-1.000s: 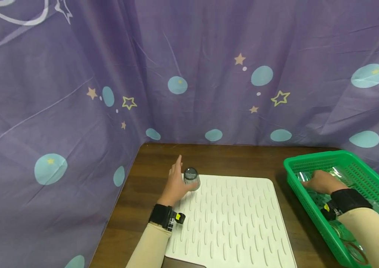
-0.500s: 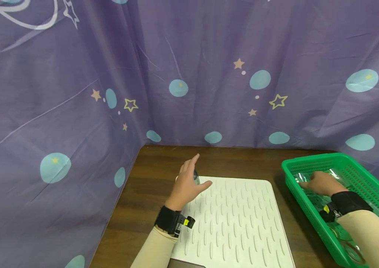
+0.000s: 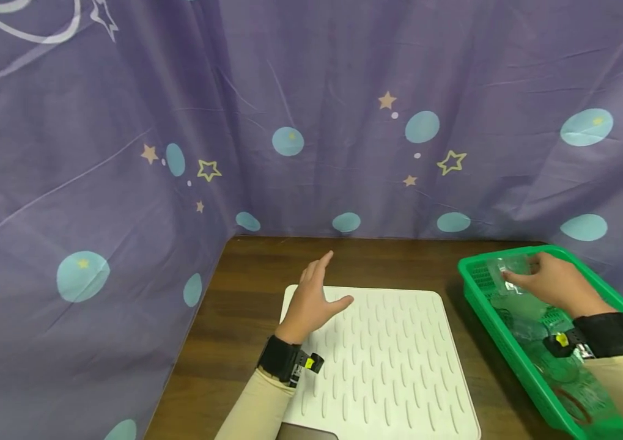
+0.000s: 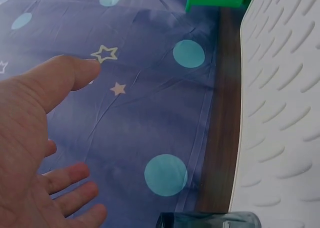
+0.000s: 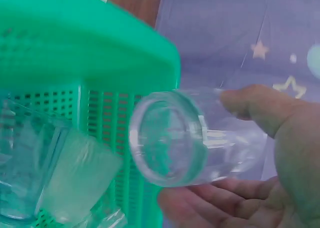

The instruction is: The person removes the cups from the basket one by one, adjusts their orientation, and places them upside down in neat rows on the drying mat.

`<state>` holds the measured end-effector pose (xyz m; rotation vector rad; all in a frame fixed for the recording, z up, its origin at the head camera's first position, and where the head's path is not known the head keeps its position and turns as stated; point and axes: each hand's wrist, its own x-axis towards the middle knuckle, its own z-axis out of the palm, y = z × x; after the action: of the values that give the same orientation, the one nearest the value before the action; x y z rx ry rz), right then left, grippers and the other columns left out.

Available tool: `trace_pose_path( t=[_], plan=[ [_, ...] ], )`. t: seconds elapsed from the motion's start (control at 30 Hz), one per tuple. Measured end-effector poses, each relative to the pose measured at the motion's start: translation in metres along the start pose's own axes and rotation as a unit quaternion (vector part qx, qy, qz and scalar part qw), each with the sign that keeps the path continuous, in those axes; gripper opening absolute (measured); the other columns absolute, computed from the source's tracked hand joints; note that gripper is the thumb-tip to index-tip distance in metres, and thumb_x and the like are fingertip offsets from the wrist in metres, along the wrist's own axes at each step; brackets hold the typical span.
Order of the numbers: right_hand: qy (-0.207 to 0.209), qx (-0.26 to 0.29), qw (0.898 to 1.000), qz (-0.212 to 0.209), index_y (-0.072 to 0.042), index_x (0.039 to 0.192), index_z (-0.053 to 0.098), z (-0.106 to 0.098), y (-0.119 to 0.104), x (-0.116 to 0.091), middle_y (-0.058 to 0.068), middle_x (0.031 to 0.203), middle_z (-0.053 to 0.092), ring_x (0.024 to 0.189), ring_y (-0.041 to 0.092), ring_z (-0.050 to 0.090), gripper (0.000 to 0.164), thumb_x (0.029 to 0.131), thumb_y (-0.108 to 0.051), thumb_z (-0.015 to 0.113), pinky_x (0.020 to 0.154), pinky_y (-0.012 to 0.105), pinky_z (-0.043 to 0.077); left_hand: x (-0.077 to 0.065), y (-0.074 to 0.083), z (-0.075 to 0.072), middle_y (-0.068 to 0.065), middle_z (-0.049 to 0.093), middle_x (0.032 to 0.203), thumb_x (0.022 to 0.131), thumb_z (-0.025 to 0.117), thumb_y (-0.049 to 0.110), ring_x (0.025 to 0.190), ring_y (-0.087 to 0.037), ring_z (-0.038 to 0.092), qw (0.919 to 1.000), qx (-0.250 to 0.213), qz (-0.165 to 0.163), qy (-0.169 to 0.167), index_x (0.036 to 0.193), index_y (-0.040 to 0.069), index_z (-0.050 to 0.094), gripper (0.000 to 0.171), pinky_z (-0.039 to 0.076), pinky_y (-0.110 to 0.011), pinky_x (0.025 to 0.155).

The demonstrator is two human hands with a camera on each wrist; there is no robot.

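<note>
My right hand [image 3: 561,284] holds a clear drinking glass [image 5: 175,138] between thumb and fingers, over the far end of the green basket [image 3: 509,362]. In the right wrist view the glass lies sideways, its thick round end facing the camera. Spread thumb and fingers leave my left hand [image 3: 308,308] holding nothing, above the left part of the white ridged mat [image 3: 383,360]. A smoky dark glass [image 4: 215,220] shows at the bottom of the left wrist view, beside the mat's edge; in the head view my left hand hides it.
Inside the basket lie more clear glassware, including a bluish glass [image 5: 25,163] and a frosted piece [image 5: 80,178]. A reddish-brown ring shape [image 3: 574,406] shows near its front. The brown wooden table [image 3: 399,260] ends at a purple curtain [image 3: 344,153] behind and on the left.
My right hand has risen within the basket with the clear glass in its grip. My left hand has let go of the dark glass and shifted right, in front of it.
</note>
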<state>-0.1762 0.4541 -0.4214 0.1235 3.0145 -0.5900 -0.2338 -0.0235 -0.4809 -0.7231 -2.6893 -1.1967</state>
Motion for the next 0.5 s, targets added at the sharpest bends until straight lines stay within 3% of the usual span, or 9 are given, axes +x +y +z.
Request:
trace_pose_path(
  t=[0.27,0.5],
  plan=[
    [0.072,0.053,0.996,-0.028,0.016,0.144,0.040,0.012,-0.046,-0.004,0.040,0.124,0.057,0.104,0.052,0.061,0.088,0.098,-0.055,0.065,0.071,0.051,0.053,-0.001,-0.002,0.003,-0.003,0.038,0.161,0.088,0.081,0.047,0.146,-0.026,0.040,0.9999,-0.008,0.011,0.003,0.165,0.027,0.022,0.099,0.046,-0.051,0.109],
    [0.062,0.105,0.992,-0.041,0.009,0.147,0.040,0.028,-0.083,-0.008,0.036,0.130,0.057,0.115,0.050,0.059,0.085,0.098,-0.057,0.063,0.079,0.054,0.055,-0.003,-0.002,0.004,0.000,0.036,0.162,0.088,0.081,0.048,0.146,-0.023,0.039,0.9998,-0.018,0.011,-0.002,0.165,0.032,0.019,0.100,0.047,-0.049,0.109]
  ],
)
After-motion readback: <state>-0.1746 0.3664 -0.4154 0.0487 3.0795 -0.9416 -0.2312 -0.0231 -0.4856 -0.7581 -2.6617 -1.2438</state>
